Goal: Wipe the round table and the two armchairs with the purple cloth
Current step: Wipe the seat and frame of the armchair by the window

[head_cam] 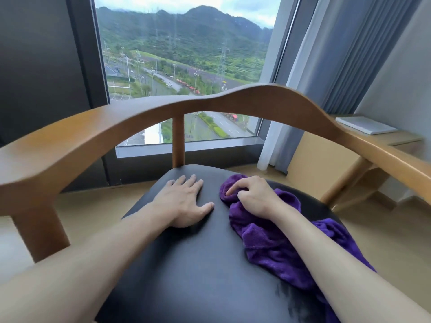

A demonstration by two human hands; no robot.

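Observation:
An armchair fills the view: a curved wooden back and arm rail (149, 115) around a black padded seat (198, 264). My left hand (184, 201) lies flat on the seat, fingers straight and spread, holding nothing. To its right, my right hand (251, 194) presses on the crumpled purple cloth (275, 248) with its fingers curled into the fabric. The cloth trails back along the right side of the seat under my right forearm. The round table and the second armchair are out of view.
A tall window (182, 66) stands right behind the chair, with a dark wall at the left. Grey and white curtains (326, 66) hang at the right. A wooden ledge at the right carries a white flat box (366, 124). Beige floor surrounds the chair.

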